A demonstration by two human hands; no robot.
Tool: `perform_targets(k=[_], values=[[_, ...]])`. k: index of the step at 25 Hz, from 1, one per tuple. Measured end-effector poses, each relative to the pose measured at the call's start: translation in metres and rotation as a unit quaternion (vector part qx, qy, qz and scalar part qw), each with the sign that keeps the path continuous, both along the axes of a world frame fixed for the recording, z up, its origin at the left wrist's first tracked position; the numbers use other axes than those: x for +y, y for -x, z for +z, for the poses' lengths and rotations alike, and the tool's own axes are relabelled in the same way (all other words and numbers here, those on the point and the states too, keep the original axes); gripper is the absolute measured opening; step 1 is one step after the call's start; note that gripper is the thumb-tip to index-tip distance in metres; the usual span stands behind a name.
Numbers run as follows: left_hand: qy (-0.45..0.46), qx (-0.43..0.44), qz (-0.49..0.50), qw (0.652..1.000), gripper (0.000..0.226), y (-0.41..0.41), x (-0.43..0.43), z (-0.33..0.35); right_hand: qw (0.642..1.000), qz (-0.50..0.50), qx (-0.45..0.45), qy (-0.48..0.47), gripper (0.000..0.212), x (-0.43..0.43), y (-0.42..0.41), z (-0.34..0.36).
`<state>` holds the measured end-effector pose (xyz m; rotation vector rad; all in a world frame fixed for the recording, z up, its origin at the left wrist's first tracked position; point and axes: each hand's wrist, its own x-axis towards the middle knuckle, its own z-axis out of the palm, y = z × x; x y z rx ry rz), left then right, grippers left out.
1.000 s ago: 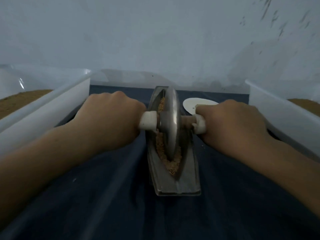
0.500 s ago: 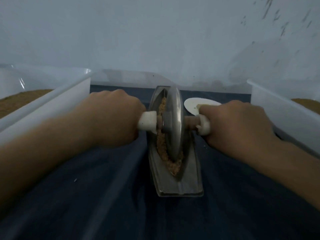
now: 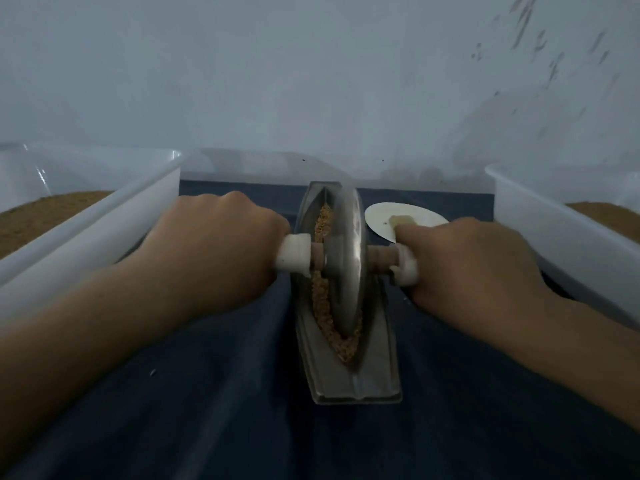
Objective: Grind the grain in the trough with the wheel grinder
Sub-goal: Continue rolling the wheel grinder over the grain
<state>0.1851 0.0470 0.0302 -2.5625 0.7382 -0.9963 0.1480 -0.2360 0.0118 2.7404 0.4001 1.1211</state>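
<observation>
As my left hand (image 3: 214,251) and right hand (image 3: 464,265) each have a full grip round a wheel grinder (image 3: 346,258) handle | wheel upright in trough (image 3: 356,379) | grain (image 3: 320,299) along its left

Your wheel grinder (image 3: 348,258) has a smooth, faintly shiny metal disc; its axle (image 3: 379,256) looks wooden (the end caps (image 3: 294,254) white plastic). The trough (image 3: 374,375) is duller grey metal, its grain (image 3: 320,299) coarse and crumbly. Under the trough lies matt dark cloth (image 3: 207,393); beside it, a smooth translucent plastic tub (image 3: 104,230).
</observation>
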Motion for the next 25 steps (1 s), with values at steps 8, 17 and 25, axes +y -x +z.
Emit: perform_targets(k=[8, 17, 25], values=[[0.093, 0.191, 0.131, 0.968, 0.012, -0.034, -0.024, 0.002, 0.986, -0.084, 0.140, 0.031, 0.009, 0.033, -0.058, 0.035], [0.023, 0.080, 0.148, 0.985, 0.009, -0.037, -0.039, 0.009, 0.981, -0.099, 0.160, -0.051, 0.009, 0.028, -0.055, 0.018], [0.005, 0.029, 0.008, 1.000, 0.013, -0.003, -0.003, -0.002, 0.999, -0.013, -0.037, 0.033, 0.028, 0.004, -0.004, 0.002]])
